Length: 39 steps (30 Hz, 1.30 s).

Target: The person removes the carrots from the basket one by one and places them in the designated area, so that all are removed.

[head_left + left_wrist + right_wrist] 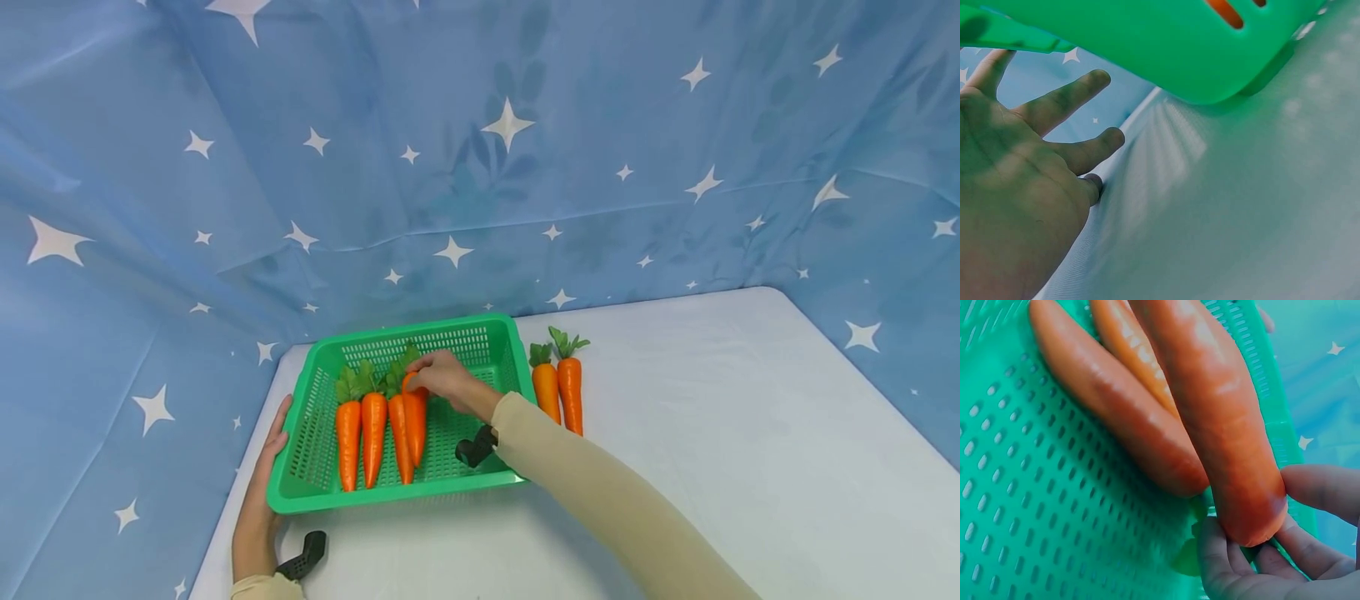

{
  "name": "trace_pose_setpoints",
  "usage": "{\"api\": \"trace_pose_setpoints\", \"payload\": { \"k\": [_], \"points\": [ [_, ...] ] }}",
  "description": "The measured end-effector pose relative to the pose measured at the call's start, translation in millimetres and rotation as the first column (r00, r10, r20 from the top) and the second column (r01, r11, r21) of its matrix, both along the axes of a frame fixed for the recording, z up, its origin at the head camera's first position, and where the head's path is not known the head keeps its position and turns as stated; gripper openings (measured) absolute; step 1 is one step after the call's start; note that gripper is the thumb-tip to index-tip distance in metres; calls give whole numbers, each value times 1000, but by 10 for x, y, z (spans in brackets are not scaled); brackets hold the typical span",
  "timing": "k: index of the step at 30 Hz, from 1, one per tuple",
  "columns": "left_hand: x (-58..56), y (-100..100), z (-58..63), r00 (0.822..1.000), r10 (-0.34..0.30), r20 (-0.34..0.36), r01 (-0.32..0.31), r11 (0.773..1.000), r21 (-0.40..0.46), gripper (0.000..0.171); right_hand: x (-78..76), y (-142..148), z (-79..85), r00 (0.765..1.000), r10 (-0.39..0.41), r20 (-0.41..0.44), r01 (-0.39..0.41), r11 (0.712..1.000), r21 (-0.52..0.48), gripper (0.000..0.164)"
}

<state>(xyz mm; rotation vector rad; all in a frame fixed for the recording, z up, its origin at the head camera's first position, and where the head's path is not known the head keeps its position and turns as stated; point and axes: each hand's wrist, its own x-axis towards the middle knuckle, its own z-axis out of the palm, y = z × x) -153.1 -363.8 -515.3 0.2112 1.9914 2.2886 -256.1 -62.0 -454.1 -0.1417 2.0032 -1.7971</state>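
My right hand (447, 381) pinches an orange carrot (415, 425) by its thick leafy end, inside the green plastic basket (397, 494). Up close in the right wrist view, thumb and fingers wrap the end of that carrot (1222, 419), and another carrot (1116, 403) lies beside it on the perforated floor. Several carrots stand side by side in the basket's left half, leaves toward the back. At the basket's left wall is my left hand (264, 467). Its fingers spread straight in the left wrist view, under the basket's rim (1016, 40).
Two more carrots, one paler (546, 390) and one brighter (570, 392), lie outside the basket along its right wall. A white cloth (697, 417) covers the table. Blue star-patterned fabric (450, 167) hangs behind and at the sides.
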Motion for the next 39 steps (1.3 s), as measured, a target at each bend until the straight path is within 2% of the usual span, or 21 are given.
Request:
{"api": "trace_pose_setpoints", "payload": {
  "k": [5, 7, 12, 23, 30, 39],
  "points": [
    [-10, -42, -32, 997, -68, -32, 69, 998, 11, 66, 9, 16, 19, 1000, 8, 16, -7, 999, -37, 39],
    [-11, -51, -40, 996, -73, -41, 73, 997, 1, 66, 10, 21, 30, 1000, 12, 18, -11, 998, -57, 40],
    [-23, -51, -52, 997, -59, -56, 59, 998, -13, 68, 8, 32, 63, 1000, 15, 19, -13, 995, -99, 40],
    [-23, -38, -42, 998, -45, -36, 45, 999, -24, 68, 32, 55, 166, 1000, 22, 22, -18, 986, -164, 41],
    [3, 1, -32, 999, 20, -30, -19, 1000, 19, 68, 11, 98, 256, 999, 47, -3, -46, 981, -188, 41],
    [-24, -27, -14, 997, -10, -72, 11, 1000, 21, 66, -48, 219, 339, 999, 44, -15, -46, 978, -202, 42]
  ]
}}
